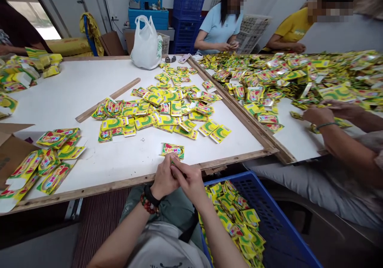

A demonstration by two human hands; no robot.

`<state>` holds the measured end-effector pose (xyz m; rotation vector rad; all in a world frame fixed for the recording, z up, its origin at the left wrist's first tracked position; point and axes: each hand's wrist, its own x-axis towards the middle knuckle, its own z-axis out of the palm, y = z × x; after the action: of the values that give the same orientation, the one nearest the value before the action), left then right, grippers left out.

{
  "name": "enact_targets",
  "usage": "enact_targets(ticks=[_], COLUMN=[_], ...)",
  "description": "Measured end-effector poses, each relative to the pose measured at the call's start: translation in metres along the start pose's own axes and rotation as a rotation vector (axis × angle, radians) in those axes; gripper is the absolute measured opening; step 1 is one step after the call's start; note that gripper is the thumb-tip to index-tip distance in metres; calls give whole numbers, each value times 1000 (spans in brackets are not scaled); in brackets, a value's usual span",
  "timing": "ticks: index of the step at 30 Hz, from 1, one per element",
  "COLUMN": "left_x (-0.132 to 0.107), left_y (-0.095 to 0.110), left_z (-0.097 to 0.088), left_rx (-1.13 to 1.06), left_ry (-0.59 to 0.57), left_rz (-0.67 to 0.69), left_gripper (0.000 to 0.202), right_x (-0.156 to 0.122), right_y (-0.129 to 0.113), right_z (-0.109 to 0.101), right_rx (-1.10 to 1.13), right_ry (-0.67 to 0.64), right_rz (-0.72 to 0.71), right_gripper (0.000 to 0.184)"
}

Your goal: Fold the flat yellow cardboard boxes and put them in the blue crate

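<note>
My left hand [165, 178] and my right hand [189, 179] meet at the table's near edge, fingers closed and pinched together. A little green shows between the fingertips, but most of what they hold is hidden. Just beyond them a small flat yellow-and-green carton [173, 150] lies on the white tabletop [119, 160]. Farther in, a loose pile of similar cartons [158, 104] spreads across the middle. By my right forearm, below the table, a blue plastic crate [269, 208] contains many yellow-green packets [236, 216].
Wooden strips [233, 108] divide the table; a loose slat [107, 100] lies left. More cartons [56, 156] sit by a cardboard box [12, 148]. A white plastic bag [146, 44] stands at the back. Co-workers handle packets around a large heap [299, 72] at right.
</note>
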<state>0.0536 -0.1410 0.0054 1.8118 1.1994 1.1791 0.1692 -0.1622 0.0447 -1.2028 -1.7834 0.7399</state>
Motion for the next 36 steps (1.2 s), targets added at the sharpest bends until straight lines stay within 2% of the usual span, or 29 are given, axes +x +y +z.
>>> enact_targets(ticks=[2, 4, 6, 8, 10, 11, 13, 15, 17, 18, 20, 22, 24, 26, 28, 30, 33, 36], left_x=[-2, -4, -6, -6, -5, -5, -6, -7, -8, -7, -3, 4, 11, 13, 11, 6, -3, -8], left_y=[3, 5, 5, 3, 1, 0, -2, -2, 2, 5, 13, 21, 25, 24, 19, 12, 1, -8], left_z=[-7, -12, -14, -11, -6, -4, -3, -5, -8, -9, -8, -5, 0, 3, 5, 6, 8, 11], left_rx=[-13, -37, -90, -142, -154, -146, -116, -75, 7, 70, 212, 304, 293, 229, 171, 131, 111, 141], left_ry=[-90, -151, -107, -38, -13, -16, -7, 44, 126, 166, 207, 172, 65, -11, 4, 51, 76, 129], left_rz=[35, 25, -44, -126, -147, -139, -114, -89, -11, 52, 191, 294, 297, 190, 51, -3, 32, 93], left_gripper=[62, 73, 58, 34, 21, 18, 14, 13, 17, 24, 49, 79, 89, 85, 83, 82, 74, 62], right_x=[-11, -17, -11, 10, 42, 58, 84, 97, 93, 87, 68, 49, 35, 29, 28, 28, 27, 20], right_y=[-2, 6, 27, 61, 99, 116, 140, 145, 133, 122, 90, 53, 20, 1, -4, 0, 8, 9], right_z=[-18, -49, -84, -115, -136, -142, -146, -144, -137, -133, -120, -103, -85, -69, -56, -44, -27, -11], right_rx=[-110, -318, -606, -796, -933, -947, -935, -918, -913, -909, -890, -759, -283, 155, 455, 613, 669, 652], right_ry=[-1, 15, 37, 34, 1, -60, -91, -66, 6, 51, 127, 131, 31, -25, -29, -28, -11, 12], right_rz=[35, 212, 447, 516, 554, 540, 470, 392, 339, 319, 278, 230, 211, 247, 315, 389, 484, 466], right_gripper=[34, 39, 57, 79, 98, 98, 72, 45, 37, 37, 39, 43, 44, 43, 46, 51, 55, 52])
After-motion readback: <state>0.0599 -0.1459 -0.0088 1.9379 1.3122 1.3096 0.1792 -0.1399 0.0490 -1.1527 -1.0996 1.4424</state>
